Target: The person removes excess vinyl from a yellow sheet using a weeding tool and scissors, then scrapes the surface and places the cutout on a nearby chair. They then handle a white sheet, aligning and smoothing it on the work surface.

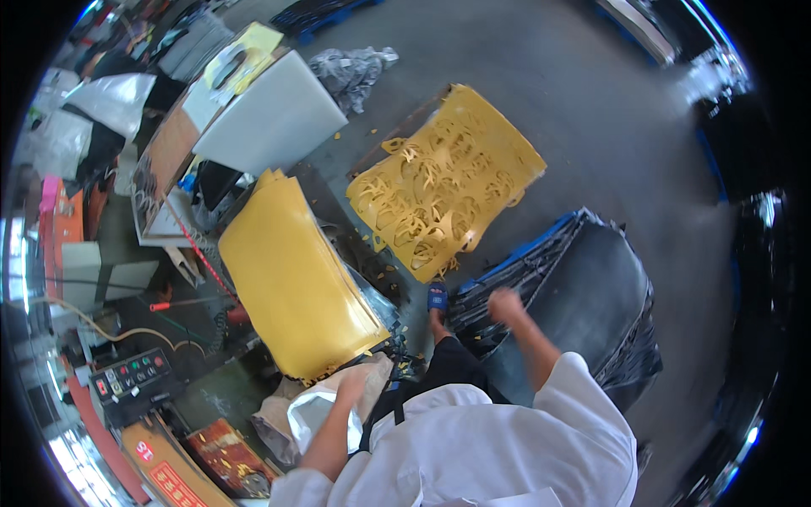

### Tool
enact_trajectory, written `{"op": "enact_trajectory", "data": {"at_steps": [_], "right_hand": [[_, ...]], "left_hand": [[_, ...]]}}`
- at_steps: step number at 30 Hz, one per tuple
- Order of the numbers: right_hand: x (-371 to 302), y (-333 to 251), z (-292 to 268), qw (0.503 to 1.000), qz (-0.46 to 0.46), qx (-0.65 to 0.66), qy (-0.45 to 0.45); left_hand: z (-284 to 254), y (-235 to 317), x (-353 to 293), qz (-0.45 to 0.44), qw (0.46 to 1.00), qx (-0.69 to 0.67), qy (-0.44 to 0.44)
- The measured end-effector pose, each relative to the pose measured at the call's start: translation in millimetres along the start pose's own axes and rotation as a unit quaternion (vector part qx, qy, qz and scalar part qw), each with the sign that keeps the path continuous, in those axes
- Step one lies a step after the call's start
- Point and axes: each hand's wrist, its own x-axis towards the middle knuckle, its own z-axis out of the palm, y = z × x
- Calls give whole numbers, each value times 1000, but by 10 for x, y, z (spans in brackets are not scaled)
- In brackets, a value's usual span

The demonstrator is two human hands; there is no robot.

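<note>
My left hand (351, 385), smeared by motion, is beside the near end of a stack of smooth yellow sheets (291, 275). Its fingers cannot be made out. Below it lie a beige cloth (272, 407) and a shiny white sheet or bag (311, 416). My right hand (505, 305) is curled like a fist, somewhat blurred, and nothing shows in it. It hovers over the left side of a pile of black sheets (583, 291). Farther ahead, yellow sheets with many cut-out holes (448, 173) lie piled, with loose curled offcuts on top.
A blue slipper (437, 297) is on my foot between the piles. Left stand a white block (274, 118), a control box with buttons (131, 374) and a cardboard box (165, 460). Crumpled grey plastic (351, 72) lies at the back. Yellow scraps litter the floor. Dark stacks line the right.
</note>
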Motion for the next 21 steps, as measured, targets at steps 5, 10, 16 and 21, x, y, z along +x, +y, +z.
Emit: {"op": "enact_trajectory", "data": {"at_steps": [5,10,16,21], "right_hand": [[-276,-1467,379,909,-123,360,-172],[301,-1649,-8,736,76,564,-367],[982,-1612,-592,861,120,399,-292],[747,-2210,-607,904,108,326,-254]], "left_hand": [[1091,-2077,-2849,-416,861,-187,-223],[1857,-2144,-3104,-516,681,-505,121],[2171,-786,-1841,-140,793,-488,335],[2185,-1436,-2565,-233,646,-555,470]]}}
